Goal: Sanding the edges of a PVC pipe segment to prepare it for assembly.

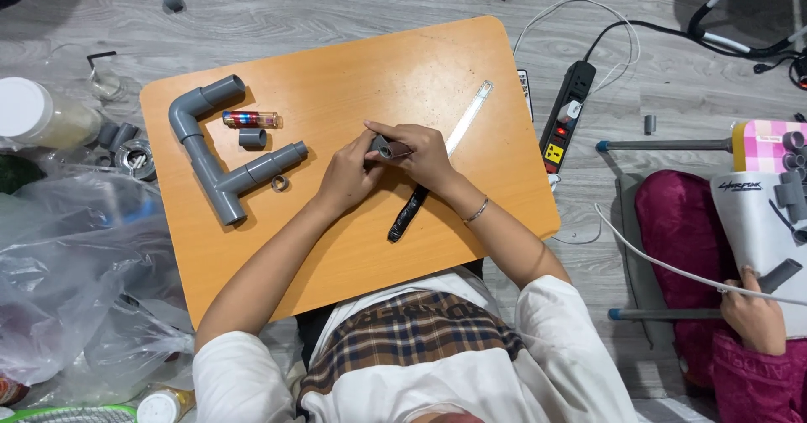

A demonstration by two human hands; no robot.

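Both hands meet above the middle of the orange table [353, 246]. The left hand [349, 175] and right hand [424, 155] together pinch 1 short grey pipe piece [384, 147], clasped between their fingertips.

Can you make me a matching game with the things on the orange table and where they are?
Things:
1. grey pipe assembly
2. clear ruler
3. black strip
4. small grey fitting

Places:
A. under the right wrist
B. held between both hands
C. left part of the table
D. slanted near the table's right edge

Pairs: 1-C, 2-D, 3-A, 4-B
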